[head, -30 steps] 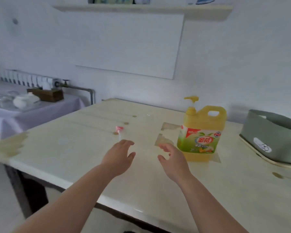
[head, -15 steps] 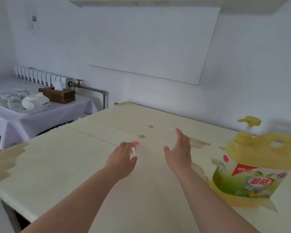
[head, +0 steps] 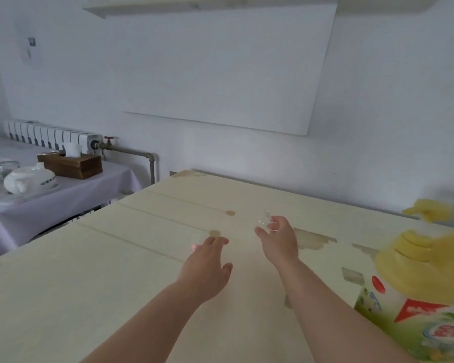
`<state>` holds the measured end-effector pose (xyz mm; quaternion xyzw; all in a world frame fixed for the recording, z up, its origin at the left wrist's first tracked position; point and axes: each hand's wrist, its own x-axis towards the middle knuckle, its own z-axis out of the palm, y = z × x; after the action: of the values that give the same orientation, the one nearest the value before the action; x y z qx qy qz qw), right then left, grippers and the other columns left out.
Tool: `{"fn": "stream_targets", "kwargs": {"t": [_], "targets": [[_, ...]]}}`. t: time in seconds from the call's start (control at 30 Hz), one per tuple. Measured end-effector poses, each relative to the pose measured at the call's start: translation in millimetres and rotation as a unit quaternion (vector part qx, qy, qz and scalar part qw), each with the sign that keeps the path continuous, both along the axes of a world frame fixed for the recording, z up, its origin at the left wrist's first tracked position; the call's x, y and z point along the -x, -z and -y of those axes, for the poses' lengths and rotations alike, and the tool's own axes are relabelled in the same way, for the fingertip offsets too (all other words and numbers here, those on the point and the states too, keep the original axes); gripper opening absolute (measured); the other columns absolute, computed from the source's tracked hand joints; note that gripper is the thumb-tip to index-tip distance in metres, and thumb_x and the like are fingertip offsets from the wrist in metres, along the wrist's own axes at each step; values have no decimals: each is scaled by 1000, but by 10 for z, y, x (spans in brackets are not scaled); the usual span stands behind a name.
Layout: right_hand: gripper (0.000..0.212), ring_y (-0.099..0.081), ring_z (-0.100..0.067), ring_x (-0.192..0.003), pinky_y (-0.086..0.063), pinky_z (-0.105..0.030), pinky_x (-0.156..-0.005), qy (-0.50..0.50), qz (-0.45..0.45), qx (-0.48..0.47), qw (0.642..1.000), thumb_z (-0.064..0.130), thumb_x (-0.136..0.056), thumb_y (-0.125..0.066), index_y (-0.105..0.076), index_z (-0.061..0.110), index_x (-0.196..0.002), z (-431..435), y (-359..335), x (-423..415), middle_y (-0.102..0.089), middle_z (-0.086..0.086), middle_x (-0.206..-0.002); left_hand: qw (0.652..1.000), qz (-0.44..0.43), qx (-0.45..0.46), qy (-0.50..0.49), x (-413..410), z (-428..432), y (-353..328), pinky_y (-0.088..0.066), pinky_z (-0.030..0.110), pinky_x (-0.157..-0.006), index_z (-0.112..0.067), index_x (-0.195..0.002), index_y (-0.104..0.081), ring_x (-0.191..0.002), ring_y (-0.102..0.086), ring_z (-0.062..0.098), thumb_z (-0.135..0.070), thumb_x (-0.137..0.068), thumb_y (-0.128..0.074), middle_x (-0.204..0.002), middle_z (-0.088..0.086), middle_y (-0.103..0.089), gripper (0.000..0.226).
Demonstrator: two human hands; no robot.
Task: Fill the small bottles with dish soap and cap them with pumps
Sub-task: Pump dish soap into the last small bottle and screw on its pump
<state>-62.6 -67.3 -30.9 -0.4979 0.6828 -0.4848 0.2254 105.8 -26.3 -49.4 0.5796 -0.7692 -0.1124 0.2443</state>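
A small clear bottle [head: 264, 218], hard to make out, stands on the pale wooden table [head: 116, 271]. My right hand [head: 279, 241] reaches it, thumb and fingers apart and curving around its near side; whether they touch it I cannot tell. A pink-topped pump [head: 194, 247] lies on the table, only its pink tip showing at the left edge of my left hand [head: 207, 268]. That hand hovers over the pump, palm down with fingers spread. A big yellow dish soap jug [head: 427, 289] with a pump top stands blurred at the right edge, close to my right forearm.
A side table with a lilac cloth [head: 71, 195] at the left carries a white teapot [head: 28, 179], glasses and a wooden tissue box [head: 71, 165]. A radiator [head: 50, 134] and pipe run along the wall behind it.
The view has swung left and closer, pushing the jug to the right edge. My right hand has reached forward to the clear bottle. My left hand has come over the pink pump.
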Motion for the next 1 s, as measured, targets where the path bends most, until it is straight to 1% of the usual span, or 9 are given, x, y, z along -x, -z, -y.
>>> {"fn": "stream_targets", "kwargs": {"t": [0.13, 0.23, 0.37, 0.57, 0.63, 0.7, 0.8, 0.93, 1.0], "targets": [[41, -59, -11, -89, -45, -27, -76, -36, 28, 28, 999, 30, -82, -72, -53, 19, -117, -296, -145, -53, -61, 5, -109, 998, -58, -26, -15, 52, -122, -39, -42, 37, -101, -31, -138, -34, -129, -41, 17, -42, -85, -61, -140, -14, -41, 60], [36, -58, -1, -87, -40, -17, -66, -86, 59, 41, 994, 31, -82, -73, -54, 23, -111, -667, -340, -124, -62, 11, -103, 991, -134, -24, -12, 145, -308, -155, -41, 30, -97, -32, -135, -37, -121, -45, 8, -44, -79, -70, -133, -19, -45, 65], [35, -62, -6, -96, -42, -17, -72, -131, 81, 56, 987, 31, -81, -75, -53, 27, -108, -1162, -565, -132, -65, 11, -104, 978, -206, 13, -11, 272, -612, -348, -37, 23, -88, -30, -124, -47, -101, -51, -3, -37, -78, -74, -120, -22, -54, 54], [42, -54, 0, -104, -47, -26, -91, -85, -27, 142, 986, 34, -86, -67, -49, 33, -124, -1905, -859, 84, -56, 18, -115, 975, -217, 37, -36, 415, -1055, -528, -36, 42, -104, -38, -112, -50, -94, -56, -6, -38, -75, -76, -105, -25, -59, 45], [29, -55, 3, -97, -50, -28, -86, -61, -62, 195, 977, 29, -90, -63, -54, 33, -117, -2130, -992, 226, -58, 20, -109, 976, -211, 45, -35, 479, -1189, -585, -27, 28, -107, -37, -111, -50, -95, -56, -4, -37, -75, -76, -108, -24, -60, 44], [20, -56, 4, -92, -48, -24, -81, -29, -93, 250, 963, 22, -91, -59, -58, 32, -108, -2300, -1133, 399, -60, 19, -102, 978, -204, 44, -26, 569, -1333, -683, -17, -4, -87, -31, -118, -51, -96, -54, -2, -33, -79, -74, -114, -19, -59, 45], [21, -56, 2, -95, -43, -21, -84, 26, -122, 292, 948, 13, -91, -55, -61, 28, -105, -2410, -1321, 684, -61, 15, -103, 980, -196, 40, -12, 698, -1515, -826, -9, -12, -70, -29, -124, -49, -95, -49, -4, -34, -84, -69, -118, -19, -56, 46], [31, -46, -8, -118, -35, -23, -97, 61, -223, 234, 944, 13, -91, -52, -61, 29, -116, -2386, -1424, 1049, -53, 12, -121, 980, -194, 51, 5, 841, -1619, -918, -28, 3, -66, -32, -123, -48, -100, -54, 0, -35, -85, -67, -125, -16, -46, 43], [35, -43, -8, -124, -32, -26, -104, 38, -266, 186, 945, 17, -93, -52, -58, 32, -124, -2339, -1432, 1172, -49, 13, -129, 975, -214, 63, 16, 901, -1587, -916, -46, 20, -78, -29, -122, -51, -94, -54, 4, -31, -82, -71, -127, -10, -44, 45]]}}
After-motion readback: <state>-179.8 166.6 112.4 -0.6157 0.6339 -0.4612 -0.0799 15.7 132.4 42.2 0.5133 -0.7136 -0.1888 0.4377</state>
